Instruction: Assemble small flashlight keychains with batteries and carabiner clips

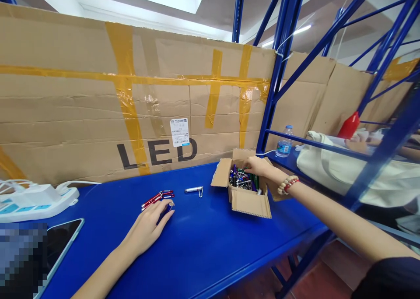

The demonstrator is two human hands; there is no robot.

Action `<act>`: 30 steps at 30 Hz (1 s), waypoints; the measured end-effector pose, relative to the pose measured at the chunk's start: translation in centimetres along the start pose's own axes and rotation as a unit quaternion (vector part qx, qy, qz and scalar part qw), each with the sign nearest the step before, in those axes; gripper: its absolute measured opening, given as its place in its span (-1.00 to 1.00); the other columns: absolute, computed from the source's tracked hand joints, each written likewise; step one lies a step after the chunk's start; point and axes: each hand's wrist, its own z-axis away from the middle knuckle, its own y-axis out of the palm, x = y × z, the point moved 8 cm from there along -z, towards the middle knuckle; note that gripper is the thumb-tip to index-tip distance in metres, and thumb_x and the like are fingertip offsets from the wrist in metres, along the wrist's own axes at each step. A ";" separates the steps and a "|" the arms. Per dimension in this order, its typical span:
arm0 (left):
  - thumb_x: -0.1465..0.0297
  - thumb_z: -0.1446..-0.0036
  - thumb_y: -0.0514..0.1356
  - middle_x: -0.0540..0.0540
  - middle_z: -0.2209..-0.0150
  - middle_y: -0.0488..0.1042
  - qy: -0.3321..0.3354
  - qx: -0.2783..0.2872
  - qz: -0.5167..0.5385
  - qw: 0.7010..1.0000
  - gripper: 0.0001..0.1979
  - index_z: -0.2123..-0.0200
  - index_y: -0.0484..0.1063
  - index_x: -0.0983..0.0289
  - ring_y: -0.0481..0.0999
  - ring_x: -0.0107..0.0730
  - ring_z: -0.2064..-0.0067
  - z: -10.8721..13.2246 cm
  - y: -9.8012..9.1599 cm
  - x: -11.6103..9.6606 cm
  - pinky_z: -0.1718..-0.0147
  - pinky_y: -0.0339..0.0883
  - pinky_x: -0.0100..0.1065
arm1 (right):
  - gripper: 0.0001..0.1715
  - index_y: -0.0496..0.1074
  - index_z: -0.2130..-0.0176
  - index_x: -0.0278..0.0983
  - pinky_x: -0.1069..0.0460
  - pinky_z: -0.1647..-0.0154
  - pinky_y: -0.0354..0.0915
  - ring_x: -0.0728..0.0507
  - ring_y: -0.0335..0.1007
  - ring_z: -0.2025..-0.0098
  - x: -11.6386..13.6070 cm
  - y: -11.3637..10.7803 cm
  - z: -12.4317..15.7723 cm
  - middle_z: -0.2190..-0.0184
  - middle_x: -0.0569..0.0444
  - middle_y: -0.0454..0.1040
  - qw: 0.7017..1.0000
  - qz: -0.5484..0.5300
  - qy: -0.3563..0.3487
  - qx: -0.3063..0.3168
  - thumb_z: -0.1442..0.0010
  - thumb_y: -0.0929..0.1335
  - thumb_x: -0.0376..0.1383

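Your right hand (259,165) was in the small brown cardboard box (249,202) at right, grip unclear; your left hand (147,226) lay open, seemingly empty, on the blue table (203,251).

The left hand (147,226) lies palm down, fingers loosely stretched forward, its forearm coming in from the lower left. The right hand (259,165) reaches far ahead on a nearly straight arm, fingers bent downward, grip unclear.
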 end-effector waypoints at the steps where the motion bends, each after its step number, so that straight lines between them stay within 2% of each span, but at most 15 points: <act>1: 0.20 -0.21 -0.08 0.05 0.18 0.49 0.001 -0.004 -0.001 1.000 -0.72 0.15 0.29 0.18 0.48 -0.31 0.14 0.0 -0.1 0.0 0.16 0.36 -0.31 | -0.82 0.53 0.32 -0.23 0.12 0.36 0.27 -0.11 0.45 0.26 0.2 0.3 0.1 0.31 0.01 0.54 1.000 0.004 -0.002 0.017 0.00 0.38 -0.28; 4: 0.22 -0.22 -0.07 0.07 0.18 0.49 0.003 -0.009 0.000 1.000 -0.72 0.13 0.29 0.19 0.48 -0.32 0.13 0.1 -0.3 -0.1 0.13 0.35 -0.31 | -0.87 0.55 0.46 -0.25 0.11 0.44 0.26 -0.13 0.47 0.36 0.7 0.8 0.3 0.42 -0.01 0.56 0.999 0.011 0.004 0.046 0.08 0.43 -0.24; 7: 0.22 -0.22 -0.07 0.07 0.18 0.49 0.001 -0.004 0.001 1.000 -0.74 0.13 0.29 0.18 0.49 -0.32 0.14 0.1 -0.3 -0.2 0.15 0.37 -0.30 | -0.90 0.55 0.48 -0.30 0.09 0.46 0.26 -0.16 0.47 0.37 0.8 0.3 0.2 0.42 -0.07 0.56 0.999 0.008 0.017 0.041 0.10 0.44 -0.31; 11: 0.22 -0.21 -0.06 0.06 0.16 0.49 0.001 -0.002 0.002 1.000 -0.74 0.13 0.29 0.17 0.49 -0.31 0.13 0.0 -0.3 -0.2 0.15 0.37 -0.30 | -0.80 0.54 0.38 -0.36 0.09 0.41 0.26 -0.14 0.46 0.34 0.5 -1.9 -0.1 0.37 -0.12 0.55 0.999 -0.023 0.022 0.002 -0.05 0.35 -0.28; 14: 0.22 -0.21 -0.07 0.07 0.15 0.49 0.006 -0.008 0.003 1.000 -0.73 0.12 0.30 0.18 0.48 -0.30 0.12 0.1 -0.3 -0.3 0.14 0.37 -0.30 | -0.68 0.51 0.25 -0.36 0.12 0.35 0.26 -0.08 0.44 0.32 1.2 -3.8 0.1 0.33 -0.07 0.55 0.998 -0.058 0.006 -0.021 -0.18 0.25 -0.23; 16: 0.22 -0.21 -0.06 0.07 0.15 0.49 0.006 -0.011 0.004 1.000 -0.72 0.12 0.29 0.18 0.48 -0.30 0.11 0.1 -0.3 -0.2 0.13 0.37 -0.29 | -0.60 0.49 0.20 -0.33 0.14 0.36 0.26 -0.03 0.43 0.34 3.1 -4.7 0.8 0.33 -0.01 0.55 0.991 -0.127 -0.041 -0.012 -0.20 0.21 -0.14; 17: 0.21 -0.21 -0.06 0.06 0.14 0.49 0.004 -0.009 0.005 1.000 -0.72 0.11 0.29 0.18 0.48 -0.31 0.12 0.1 -0.2 -0.2 0.12 0.37 -0.29 | -0.57 0.49 0.20 -0.33 0.14 0.38 0.27 -0.03 0.42 0.36 4.7 -4.8 1.4 0.33 0.00 0.55 0.976 -0.198 -0.089 0.009 -0.18 0.23 -0.09; 19: 0.20 -0.21 -0.06 0.06 0.15 0.49 -0.003 -0.004 0.007 1.000 -0.71 0.10 0.28 0.18 0.49 -0.31 0.12 0.1 -0.1 0.0 0.13 0.37 -0.30 | -0.50 0.49 0.21 -0.34 0.12 0.37 0.30 -0.03 0.42 0.36 8.7 -4.8 3.2 0.34 0.00 0.54 0.924 -0.325 -0.191 0.072 -0.07 0.29 0.00; 20: 0.20 -0.20 -0.05 0.06 0.15 0.49 -0.007 -0.003 0.007 1.000 -0.71 0.09 0.28 0.18 0.49 -0.31 0.13 0.2 0.0 0.1 0.14 0.38 -0.30 | -0.49 0.51 0.24 -0.35 0.12 0.37 0.31 -0.04 0.43 0.37 10.6 -4.3 4.2 0.36 -0.01 0.55 0.902 -0.354 -0.220 0.112 -0.02 0.33 0.01; 22: 0.19 -0.20 -0.05 0.06 0.16 0.49 -0.015 -0.003 0.008 1.000 -0.71 0.09 0.27 0.18 0.50 -0.31 0.14 0.2 0.0 0.2 0.15 0.38 -0.31 | -0.55 0.52 0.26 -0.38 0.13 0.40 0.32 -0.04 0.44 0.41 13.8 -3.2 6.2 0.42 -0.02 0.54 0.883 -0.365 -0.249 0.158 0.03 0.38 -0.07; 26: 0.19 -0.20 -0.06 0.08 0.18 0.49 -0.019 -0.011 0.002 1.000 -0.71 0.10 0.26 0.19 0.51 -0.30 0.18 0.1 -0.3 0.3 0.19 0.39 -0.30 | -0.76 0.53 0.31 -0.37 0.18 0.51 0.27 0.02 0.41 0.53 18.7 -0.7 8.9 0.53 0.05 0.52 0.890 -0.301 -0.283 0.191 -0.02 0.38 -0.26; 28: 0.18 -0.20 -0.07 0.09 0.18 0.49 -0.019 -0.017 -0.001 1.000 -0.70 0.11 0.26 0.20 0.52 -0.29 0.19 0.1 -0.5 0.3 0.19 0.39 -0.30 | -0.81 0.54 0.33 -0.33 0.18 0.49 0.25 0.01 0.41 0.49 19.5 -1.0 9.1 0.49 0.05 0.54 0.909 -0.246 -0.300 0.154 -0.01 0.39 -0.28; 30: 0.18 -0.20 -0.07 0.10 0.19 0.50 -0.019 -0.017 0.002 1.000 -0.69 0.11 0.25 0.21 0.52 -0.29 0.20 0.1 -0.5 0.2 0.19 0.39 -0.29 | -0.82 0.54 0.33 -0.29 0.15 0.42 0.25 -0.03 0.43 0.41 18.7 -2.6 8.2 0.41 0.05 0.55 0.934 -0.198 -0.287 0.075 0.00 0.40 -0.27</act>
